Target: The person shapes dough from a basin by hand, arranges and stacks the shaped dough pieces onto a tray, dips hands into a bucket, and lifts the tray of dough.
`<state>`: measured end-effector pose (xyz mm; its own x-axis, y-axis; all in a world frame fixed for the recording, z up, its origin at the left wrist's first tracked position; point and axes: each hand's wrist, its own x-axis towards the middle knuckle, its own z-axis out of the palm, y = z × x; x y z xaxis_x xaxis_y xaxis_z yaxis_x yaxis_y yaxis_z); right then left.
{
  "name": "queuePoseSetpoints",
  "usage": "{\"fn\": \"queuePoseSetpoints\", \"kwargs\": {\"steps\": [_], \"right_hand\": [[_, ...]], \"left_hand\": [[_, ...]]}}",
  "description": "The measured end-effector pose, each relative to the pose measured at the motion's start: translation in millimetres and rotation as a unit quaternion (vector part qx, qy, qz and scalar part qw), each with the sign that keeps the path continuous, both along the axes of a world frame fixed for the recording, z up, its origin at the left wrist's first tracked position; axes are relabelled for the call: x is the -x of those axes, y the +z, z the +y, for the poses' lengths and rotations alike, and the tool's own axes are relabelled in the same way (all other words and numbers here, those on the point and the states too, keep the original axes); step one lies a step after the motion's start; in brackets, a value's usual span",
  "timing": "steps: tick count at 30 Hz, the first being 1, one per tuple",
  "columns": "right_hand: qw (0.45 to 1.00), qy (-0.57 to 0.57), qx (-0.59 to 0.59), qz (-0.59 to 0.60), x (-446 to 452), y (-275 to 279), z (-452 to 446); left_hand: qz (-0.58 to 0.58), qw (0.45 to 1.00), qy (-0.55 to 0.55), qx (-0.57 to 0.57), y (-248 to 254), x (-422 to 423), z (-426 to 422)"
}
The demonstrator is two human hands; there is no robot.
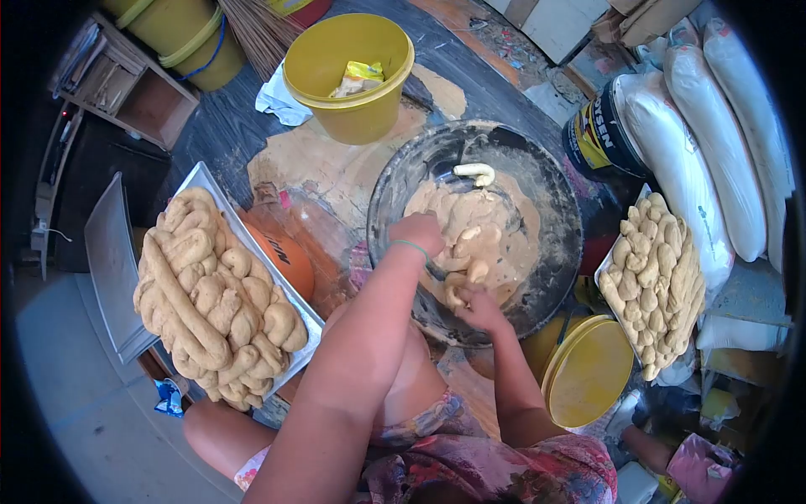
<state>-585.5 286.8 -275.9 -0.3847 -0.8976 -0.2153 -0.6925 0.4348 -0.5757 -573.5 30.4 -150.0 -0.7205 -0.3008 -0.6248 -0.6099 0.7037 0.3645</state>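
A wide black basin [565,210] holds tan flour or crumbs, with several pale dough pieces in it. My left hand [417,234], a thin green band at its wrist, is closed over the basin's left side; what it holds, if anything, is hidden. Lower down, near the front rim, my right hand [481,309] has its fingers closed on a coated dough piece [455,291]. A whiter curved dough piece [477,173] lies near the back of the basin. Coated dough twists [201,294] are heaped on a metal tray [294,312] at the left.
Smaller dough pieces [655,281] cover another tray at the right. A yellow bucket [357,118] with a packet inside stands behind the basin; a lidded yellow bucket [590,370] is at front right. White sacks [680,160] lie beside a black bucket [594,134]. Another person's arm [646,449] shows lower right.
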Motion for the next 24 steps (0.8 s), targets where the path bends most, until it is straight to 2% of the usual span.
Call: {"fn": "queuePoseSetpoints", "kwargs": {"steps": [1,3,6,7,9,12,15,17,18,19,22,24], "right_hand": [[0.994,-0.02,-0.037,-0.099,-2.7,15.8,-2.1],[0.949,-0.061,-0.107,-0.292,-11.1,45.1,-11.0],[0.91,-0.135,-0.052,-0.389,-14.1,59.3,-39.3],[0.944,-0.125,0.018,-0.304,-13.7,19.9,-44.5],[0.898,-0.246,0.176,-0.32,-13.1,-34.0,-76.3],[0.898,-0.352,0.128,-0.23,0.9,-69.7,-100.2],[0.936,-0.241,-0.054,-0.251,0.6,-78.4,-97.1],[0.989,-0.137,-0.047,-0.025,-30.4,-101.7,-86.4],[0.992,-0.079,-0.044,0.09,-44.1,-103.8,-83.8],[0.988,-0.09,-0.061,0.111,-49.4,-106.2,-81.2],[0.965,-0.085,-0.249,0.004,-38.2,-98.3,-87.0],[0.954,-0.118,-0.272,-0.044,-31.0,-96.1,-94.4]], "left_hand": [[0.0,1.0,0.004,0.0,-0.7,-0.3,0.2],[0.001,1.0,0.012,-0.001,-1.0,-0.5,1.0],[0.009,1.0,0.009,0.001,-2.4,-1.4,1.0],[0.006,1.0,0.008,0.0,-0.6,-1.7,0.6],[-0.002,1.0,0.008,-0.006,3.3,-3.9,0.7],[-0.007,1.0,0.004,-0.003,7.7,-6.7,-1.3],[0.014,1.0,0.004,0.009,-0.7,-10.5,-4.9],[0.013,1.0,0.014,0.007,-3.4,-10.6,-6.5],[0.012,1.0,0.019,0.006,-2.4,-10.7,-6.9],[0.013,1.0,0.017,0.004,-1.5,-11.0,-6.7],[0.016,1.0,0.012,0.004,3.0,-10.5,-5.2],[0.016,1.0,0.009,0.007,4.7,-10.1,-4.9]]}}
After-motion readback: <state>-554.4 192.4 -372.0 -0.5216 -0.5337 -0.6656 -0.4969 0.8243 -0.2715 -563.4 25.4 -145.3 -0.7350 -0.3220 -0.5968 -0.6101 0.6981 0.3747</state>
